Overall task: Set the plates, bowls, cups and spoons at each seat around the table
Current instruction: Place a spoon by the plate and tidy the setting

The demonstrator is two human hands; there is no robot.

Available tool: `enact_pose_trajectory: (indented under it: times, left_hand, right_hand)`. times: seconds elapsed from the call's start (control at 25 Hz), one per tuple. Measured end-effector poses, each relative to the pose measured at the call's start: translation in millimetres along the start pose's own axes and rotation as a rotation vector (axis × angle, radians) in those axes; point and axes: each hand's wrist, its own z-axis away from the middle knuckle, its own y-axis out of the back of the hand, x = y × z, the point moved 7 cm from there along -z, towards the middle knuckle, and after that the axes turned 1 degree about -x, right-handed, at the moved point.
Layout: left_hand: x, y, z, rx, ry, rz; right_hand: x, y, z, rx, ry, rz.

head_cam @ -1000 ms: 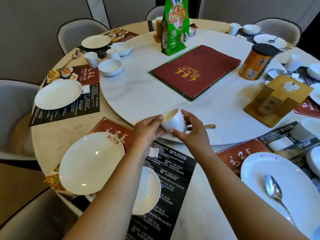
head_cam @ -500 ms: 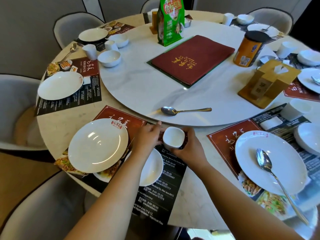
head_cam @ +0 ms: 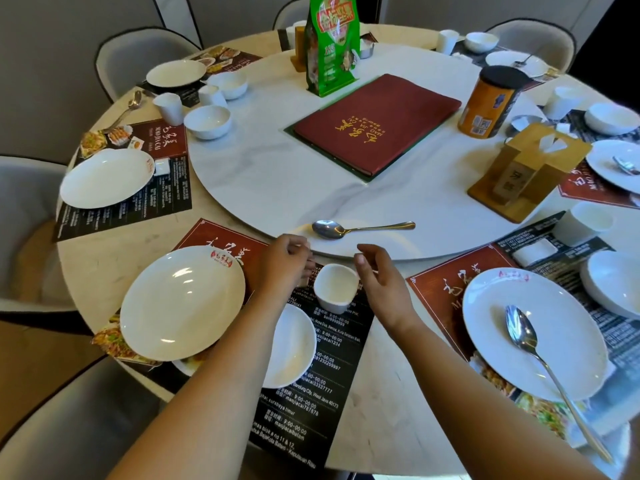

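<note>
A small white cup (head_cam: 335, 288) stands upright on the black placemat (head_cam: 332, 355) at the near seat. My left hand (head_cam: 282, 270) is just left of it with fingers curled and nothing in them. My right hand (head_cam: 382, 284) hovers just right of it, fingers loosely apart and empty. A white plate (head_cam: 181, 303) lies left of the cup, and a white bowl (head_cam: 294, 351) sits below my left wrist, partly hidden by the arm. A loose spoon (head_cam: 349, 229) rests on the white turntable (head_cam: 263, 168) just beyond my hands.
The seat to the right has a plate (head_cam: 554, 341) with a spoon (head_cam: 530, 344) on it, a bowl (head_cam: 613, 284) and a cup (head_cam: 585, 223). On the turntable stand a red menu (head_cam: 377, 123), a green bag (head_cam: 332, 46), an orange can (head_cam: 491, 102) and a wooden holder (head_cam: 530, 171). Grey chairs ring the table.
Both hands carried the cup from the turntable's edge down to the near placemat, set it there and let go. The hands have now drawn slightly apart from it.
</note>
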Motion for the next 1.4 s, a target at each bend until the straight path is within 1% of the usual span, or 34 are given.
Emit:
enact_pose_trajectory:
  times: [0.04, 0.16, 0.36, 0.48, 0.64, 0.76, 0.84, 0.96, 1.04, 1.12, 1.2, 1.28, 1.4]
  left_hand:
    - [10.2, -12.3, -24.7, 0.021, 0.001, -0.014]
    - [17.9, -17.7, -37.1, 0.046, 0.025, -0.016]
    - [8.1, -28.5, -53.3, 0.089, 0.102, -0.066]
    - [15.1, -19.3, -54.5, 0.113, 0.031, -0.037]
    - [39.5, 20.5, -47.3, 0.179, -0.109, -0.025]
    - [54.6, 66.6, -42.0, 0.219, -0.171, -0.041]
    - [57.8, 98.3, -37.6, 0.217, -0.201, -0.027]
    - [55.0, 139.5, -25.4, 0.181, -0.243, 0.017]
    - [41.8, 177.3, -12.9, 0.149, -0.255, 0.032]
    - [26.6, 204.9, -3.2, 0.173, -0.256, -0.025]
    - [4.4, 233.4, 9.6, 0.194, -0.228, -0.139]
    - [-20.9, 254.9, 20.2, 0.204, -0.164, -0.226]
    - [-55.8, 268.2, 28.8, 0.179, -0.099, -0.276]
  right_hand:
    - [0.8, 9.6, -30.6, 0.033, 0.003, 0.043]
    - [-7.9, 8.4, -53.7, 0.041, 0.051, 0.172]
    - [-18.6, 2.6, -80.9, 0.035, 0.124, 0.296]
    - [-19.7, -3.2, -97.5, 0.006, 0.146, 0.409]
    - [-31.0, -14.3, -100.5, -0.012, 0.167, 0.543]
    - [-59.3, -37.2, -87.8, 0.003, 0.235, 0.647]
    - [-78.9, -59.5, -71.9, 0.019, 0.260, 0.671]
    - [-100.7, -91.7, -39.9, 0.035, 0.220, 0.613]
    - [-113.8, -124.1, -3.3, 0.057, 0.176, 0.592]
    - [-119.2, -144.6, 27.2, 0.087, 0.143, 0.566]
    - [-114.6, -171.3, 58.6, 0.101, 0.087, 0.525]
    - [-103.8, -200.1, 82.6, 0.077, 0.023, 0.488]
    - [-89.1, -234.5, 108.4, 0.034, -0.025, 0.531]
